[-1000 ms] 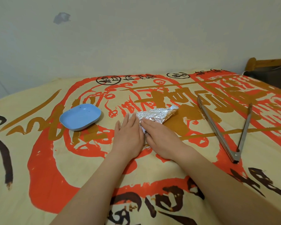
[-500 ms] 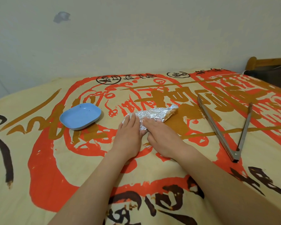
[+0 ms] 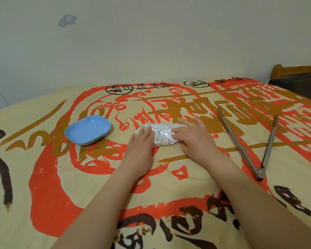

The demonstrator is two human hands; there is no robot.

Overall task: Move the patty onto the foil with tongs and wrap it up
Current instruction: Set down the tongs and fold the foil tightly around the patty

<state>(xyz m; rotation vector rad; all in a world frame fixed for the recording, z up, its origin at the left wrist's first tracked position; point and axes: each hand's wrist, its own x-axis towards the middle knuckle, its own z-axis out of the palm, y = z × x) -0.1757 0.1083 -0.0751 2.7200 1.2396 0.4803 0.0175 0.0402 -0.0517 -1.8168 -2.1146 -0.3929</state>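
A crumpled silver foil parcel (image 3: 162, 134) lies on the patterned cloth in the middle of the view; the patty is hidden inside it. My left hand (image 3: 141, 146) rests flat against the parcel's left end, fingers together. My right hand (image 3: 194, 137) lies over its right end, fingers spread and pressing down on the foil. The metal tongs (image 3: 248, 146) lie spread in a V on the cloth to the right, apart from both hands.
An empty light-blue dish (image 3: 88, 130) sits to the left of the parcel. The yellow cloth (image 3: 61, 186) with red and brown print covers the whole surface. A pale wall rises behind, and a wooden chair back (image 3: 294, 69) shows at the far right.
My right hand has moved from the parcel's left end over to its right end. The foil's pointed right tip is now folded down flat, and the parcel looks more compact.
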